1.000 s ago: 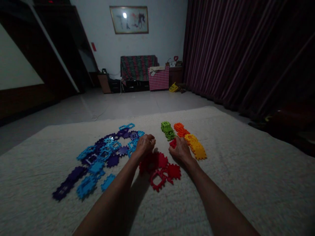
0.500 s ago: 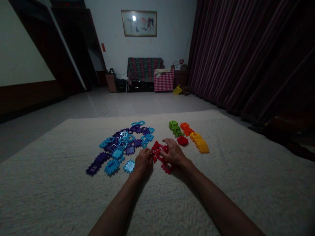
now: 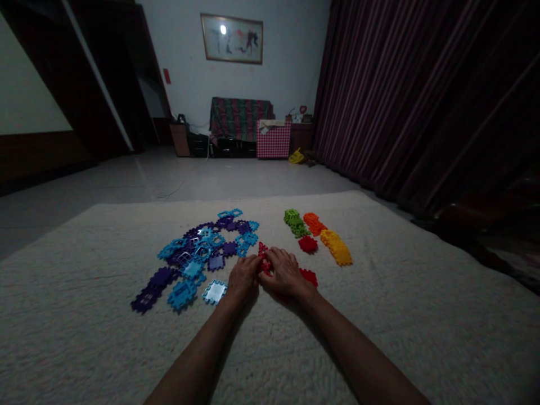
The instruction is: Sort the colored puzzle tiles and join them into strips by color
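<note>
On a cream blanket (image 3: 379,320), left hand (image 3: 244,277) and right hand (image 3: 286,271) have their grip clamped on red pieces (image 3: 262,250).

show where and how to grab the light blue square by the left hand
Probably pinch the light blue square by its near toothed edge, coming from the person's side: it lies flat on the blanket, with a purple piece beyond its far edge and the left hand crowding its right side.

1. Red toothed pieces (image 3: 262,251): largely hidden by your left hand (image 3: 244,277) and right hand (image 3: 286,271); you cannot count them.
2. Your forearms (image 3: 202,351): cut off at the lower edge.
3. Framed picture (image 3: 240,44): motif too small to read, partly lost in glare.
4. Purple curtain (image 3: 375,84): cropped above.
</note>
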Demonstrator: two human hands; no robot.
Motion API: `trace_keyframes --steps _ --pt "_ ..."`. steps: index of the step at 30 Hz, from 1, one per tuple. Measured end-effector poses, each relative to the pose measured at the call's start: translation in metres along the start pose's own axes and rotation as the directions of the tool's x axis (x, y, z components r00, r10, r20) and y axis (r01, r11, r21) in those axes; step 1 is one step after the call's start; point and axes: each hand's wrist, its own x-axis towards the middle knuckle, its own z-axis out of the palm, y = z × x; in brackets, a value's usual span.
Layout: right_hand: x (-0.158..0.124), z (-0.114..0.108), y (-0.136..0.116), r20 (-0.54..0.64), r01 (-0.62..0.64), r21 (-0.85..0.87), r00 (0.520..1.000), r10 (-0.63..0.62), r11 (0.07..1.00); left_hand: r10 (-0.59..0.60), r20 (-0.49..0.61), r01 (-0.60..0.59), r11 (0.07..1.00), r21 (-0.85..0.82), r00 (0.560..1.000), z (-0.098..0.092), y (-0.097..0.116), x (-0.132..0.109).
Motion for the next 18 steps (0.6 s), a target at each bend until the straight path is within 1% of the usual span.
trace_keyframes --steps 2,4,7,9,11,14,18 --pt "-0.002 0.003 0.002 -0.029 -0.001 0.009 1.0 0.001 1.0 0.019 0.009 -0.019 1.0 -0.022 1.0 -0.001 0.0 -0.001" --pt "-0.003 0.006 0.003 -0.058 -0.003 0.024 0.998 0.004 1.0 0.01 0.01 -0.01 1.0 -0.027 1.0 -0.003 0.002 -0.001" --pt "-0.003 0.009 0.004 -0.071 -0.006 0.043 0.997 0.009 0.999 -0.058 0.021 0.058 0.998 0.004 0.998 -0.005 0.005 0.006" --pt "-0.002 0.009 0.005 -0.066 -0.013 0.047 0.998 0.016 0.999 -0.123 0.024 0.122 0.992 0.024 0.992 -0.004 0.005 0.016" --pt "-0.001 0.008 0.005 -0.062 -0.018 0.048 0.998 0.021 0.999 -0.155 0.011 0.155 0.988 0.016 0.988 -0.001 0.002 0.028" --pt "-0.001 0.006 0.005 -0.064 -0.018 0.046 0.998 0.021 0.999 -0.121 -0.039 0.12 0.992 -0.025 0.992 0.008 -0.004 0.041" --pt "-0.001 0.006 0.005 -0.049 -0.029 0.065 0.998 0.032 0.998 -0.039 -0.087 0.032 0.997 -0.075 0.995 0.019 -0.012 0.046"
